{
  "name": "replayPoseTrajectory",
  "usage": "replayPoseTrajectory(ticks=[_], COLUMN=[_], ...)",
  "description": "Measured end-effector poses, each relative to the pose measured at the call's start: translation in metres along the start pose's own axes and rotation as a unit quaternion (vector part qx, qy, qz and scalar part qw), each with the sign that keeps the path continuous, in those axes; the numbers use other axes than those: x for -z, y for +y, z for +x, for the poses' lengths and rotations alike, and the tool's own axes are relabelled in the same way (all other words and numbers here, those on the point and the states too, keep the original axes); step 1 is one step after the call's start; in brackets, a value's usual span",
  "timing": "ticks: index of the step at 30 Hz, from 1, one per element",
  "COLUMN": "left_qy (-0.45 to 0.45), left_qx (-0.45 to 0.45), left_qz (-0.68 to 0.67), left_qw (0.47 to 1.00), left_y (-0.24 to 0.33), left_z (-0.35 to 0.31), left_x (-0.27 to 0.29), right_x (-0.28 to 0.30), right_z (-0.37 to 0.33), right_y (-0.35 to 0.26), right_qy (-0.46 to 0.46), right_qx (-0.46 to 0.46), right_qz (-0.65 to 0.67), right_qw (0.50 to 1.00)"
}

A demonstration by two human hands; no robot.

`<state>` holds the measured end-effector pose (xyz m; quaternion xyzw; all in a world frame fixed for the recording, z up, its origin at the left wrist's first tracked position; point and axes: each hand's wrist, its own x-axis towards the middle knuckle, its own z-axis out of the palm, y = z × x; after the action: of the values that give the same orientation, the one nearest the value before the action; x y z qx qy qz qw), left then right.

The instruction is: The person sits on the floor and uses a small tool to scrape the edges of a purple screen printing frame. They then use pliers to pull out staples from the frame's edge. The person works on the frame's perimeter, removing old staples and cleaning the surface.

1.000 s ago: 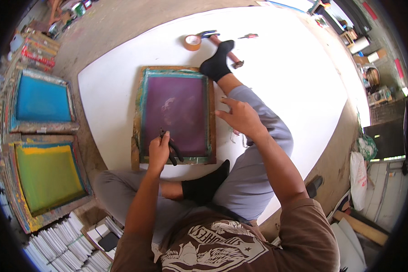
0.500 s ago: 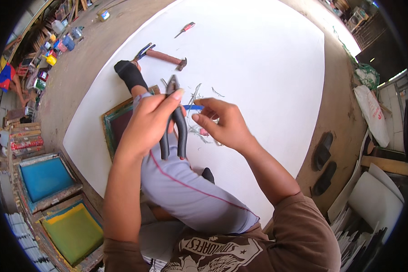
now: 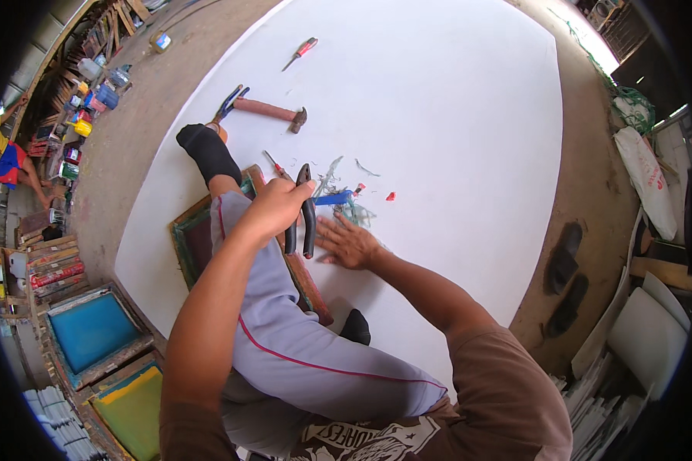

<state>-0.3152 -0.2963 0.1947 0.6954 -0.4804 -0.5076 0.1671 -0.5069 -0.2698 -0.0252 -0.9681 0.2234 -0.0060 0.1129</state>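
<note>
Black pliers [image 3: 310, 227] grasped in L hand [image 3: 273, 207]; R hand [image 3: 351, 243] unclenched, palm down, just rt of pliers; hammer [image 3: 267, 110] beyond pliers.

The pliers [image 3: 310, 227] are black-handled, the strip [image 3: 332, 199] blue, the sheet [image 3: 454, 115] white, the trousers [image 3: 304, 349] red-striped grey.

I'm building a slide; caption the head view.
Left hand holding black-handled pliers, right hand spread near scraps on a white sheet.

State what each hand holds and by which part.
Left hand: black-handled pliers, by the handles, near the pivot. Right hand: spread open, nothing visibly held.
</note>
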Motion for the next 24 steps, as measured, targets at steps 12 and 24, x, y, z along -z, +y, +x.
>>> replayPoseTrajectory(ticks=[12, 24], left_qy=[0.032, 0.097], left_qx=[0.016, -0.002], left_qz=[-0.077, -0.071], left_qw=[0.996, 0.993], left_y=[-0.002, -0.017], left_z=[-0.002, 0.004], left_x=[0.012, 0.010], right_x=[0.033, 0.056], right_z=[0.019, 0.060], right_y=[0.065, 0.106], right_qy=[0.132, 0.052], right_qx=[-0.101, -0.249], right_qz=[-0.001, -0.066], right_qw=[0.986, 0.965])
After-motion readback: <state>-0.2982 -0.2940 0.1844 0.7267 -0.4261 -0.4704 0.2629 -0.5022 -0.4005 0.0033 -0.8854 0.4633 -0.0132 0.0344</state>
